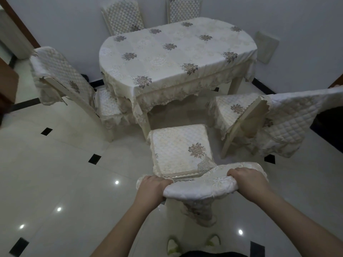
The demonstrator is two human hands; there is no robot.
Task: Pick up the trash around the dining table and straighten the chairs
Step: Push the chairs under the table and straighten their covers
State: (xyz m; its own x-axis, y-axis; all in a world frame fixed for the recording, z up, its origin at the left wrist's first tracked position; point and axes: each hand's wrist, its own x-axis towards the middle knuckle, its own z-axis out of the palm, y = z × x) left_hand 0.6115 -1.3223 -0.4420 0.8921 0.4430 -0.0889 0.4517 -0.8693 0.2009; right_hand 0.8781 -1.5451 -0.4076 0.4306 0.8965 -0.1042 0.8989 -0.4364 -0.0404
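Step in hand was judged to be chair straightening, not trash pickup: no trash could be made out on the floor in view.

The near chair was gripped by the top of its covered backrest. The left hand was curled over the left end of the backrest, the right hand over the right end; fingers were wrapped round the padded cover, fingertips hidden on the far side, so spread could not be told.

The chair's seat was seen pointing toward the dining table, just short of its skirted edge and slightly skewed to it.

The left chair and the right chair were seen angled to the table. Two far chairs were seen against the wall.

Next move, as judged: the near chair should be squared and pushed in under the table edge, with both ends kept level. The loose cover could slip under the grip. The angled side chairs would be left to do after that.
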